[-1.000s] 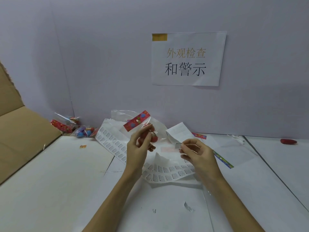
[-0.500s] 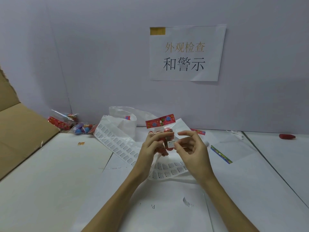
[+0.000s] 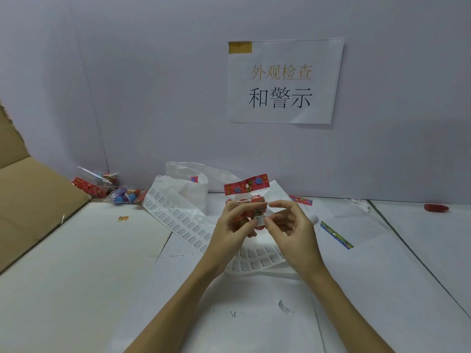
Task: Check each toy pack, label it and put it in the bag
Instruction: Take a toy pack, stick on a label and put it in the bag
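My left hand (image 3: 233, 225) holds a clear toy pack (image 3: 251, 200) upright above the table; the pack has a red flowered header card and red toys inside. A small white warning label (image 3: 260, 217) sits on the front of the pack. My right hand (image 3: 290, 225) pinches the label's right edge with thumb and finger against the pack. Under my hands lies a long sheet of printed labels (image 3: 178, 217). A white plastic bag (image 3: 188, 179) stands open behind it. More toy packs (image 3: 112, 191) lie in a heap at the far left by the wall.
A brown cardboard box flap (image 3: 30, 197) rises at the left. A coloured header strip (image 3: 336, 235) and a red object (image 3: 435, 208) lie to the right. A paper sign (image 3: 283, 82) hangs on the wall. White paper sheets (image 3: 76, 263) cover the table.
My right hand carried a peeled label from the sheet to the pack. The left hand turned the pack upright and moved it right; the label now sits on its front.
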